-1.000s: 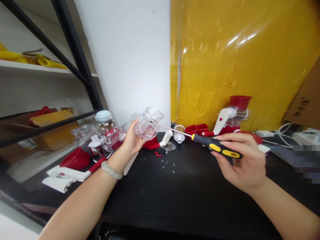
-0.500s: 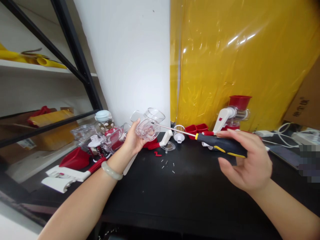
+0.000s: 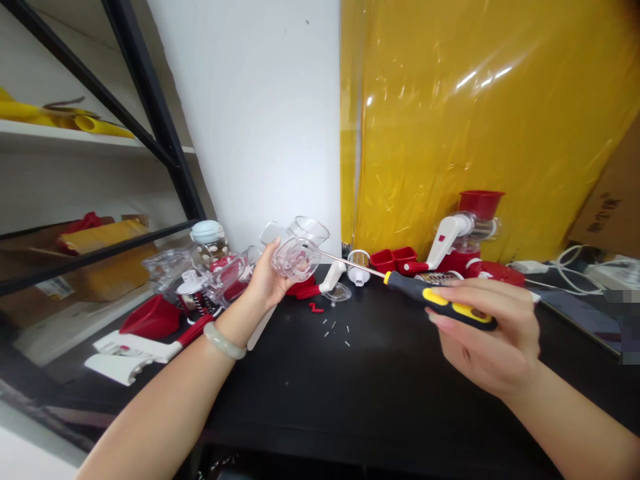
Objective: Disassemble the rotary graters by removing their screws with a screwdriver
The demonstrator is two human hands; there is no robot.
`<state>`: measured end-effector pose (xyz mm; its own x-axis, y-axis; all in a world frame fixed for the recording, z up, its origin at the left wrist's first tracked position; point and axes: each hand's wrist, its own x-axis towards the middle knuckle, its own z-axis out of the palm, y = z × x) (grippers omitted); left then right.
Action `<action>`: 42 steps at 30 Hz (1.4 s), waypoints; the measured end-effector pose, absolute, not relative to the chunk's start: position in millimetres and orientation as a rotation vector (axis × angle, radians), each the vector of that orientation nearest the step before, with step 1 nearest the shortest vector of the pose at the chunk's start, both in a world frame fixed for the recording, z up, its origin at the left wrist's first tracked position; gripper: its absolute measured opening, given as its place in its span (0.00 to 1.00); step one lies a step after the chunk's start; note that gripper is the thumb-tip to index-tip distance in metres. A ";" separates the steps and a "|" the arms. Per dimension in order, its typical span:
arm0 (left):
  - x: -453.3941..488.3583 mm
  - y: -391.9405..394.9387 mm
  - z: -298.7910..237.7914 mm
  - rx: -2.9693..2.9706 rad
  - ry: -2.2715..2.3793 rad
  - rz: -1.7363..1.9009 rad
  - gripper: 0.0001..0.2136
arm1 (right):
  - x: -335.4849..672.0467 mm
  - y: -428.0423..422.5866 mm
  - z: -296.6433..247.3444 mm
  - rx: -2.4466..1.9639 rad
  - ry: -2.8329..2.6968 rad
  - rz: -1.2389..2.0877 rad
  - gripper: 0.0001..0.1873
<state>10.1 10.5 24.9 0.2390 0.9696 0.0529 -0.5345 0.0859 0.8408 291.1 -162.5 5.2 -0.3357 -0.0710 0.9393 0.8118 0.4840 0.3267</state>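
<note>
My left hand (image 3: pixel 267 273) is closed around a clear plastic housing (image 3: pixel 299 259), holding it up over the table with its round end turned to the right. In my right hand (image 3: pixel 493 333) is a screwdriver (image 3: pixel 435 297) with a black and yellow handle, gripped between thumb and fingers. Its long shaft points left and the tip reaches the round end of the housing. Whether the tip sits in a screw is too small to tell. Below lie several small metal pins (image 3: pixel 334 328) and a small red plastic piece (image 3: pixel 316 308).
On the black table (image 3: pixel 310 393), a grater drum (image 3: pixel 359 267) and red cups (image 3: pixel 393 259) stand at the back. An assembled rotary grater (image 3: pixel 470 230) is at right. Clear, red and white parts (image 3: pixel 150 317) crowd the left beside a black shelf frame (image 3: pixel 150 93). A phone (image 3: pixel 583 317) lies far right.
My right fingers have closed in on the screwdriver handle, which has turned and shows more yellow. The handle end has dipped slightly. My left hand and the housing stay nearly still.
</note>
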 end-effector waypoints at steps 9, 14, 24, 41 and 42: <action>15.4 5.9 27.1 0.851 0.663 1.228 0.15 | 300.6 -164.8 4.5 -0.735 -1.718 -0.849 0.30; 14.1 7.6 26.6 0.852 0.655 1.234 0.15 | 304.1 -163.1 -0.4 -0.840 -1.711 -1.001 0.18; 11.1 9.7 26.7 0.868 0.636 1.254 0.16 | 293.2 -160.1 6.1 -0.716 -1.733 -0.848 0.24; 11.5 10.3 25.7 0.860 0.643 1.268 0.15 | 299.2 -154.8 4.3 -0.669 -1.695 -1.052 0.19; 11.5 10.1 26.0 0.859 0.643 1.274 0.15 | 297.8 -155.0 4.9 -0.657 -1.691 -1.047 0.20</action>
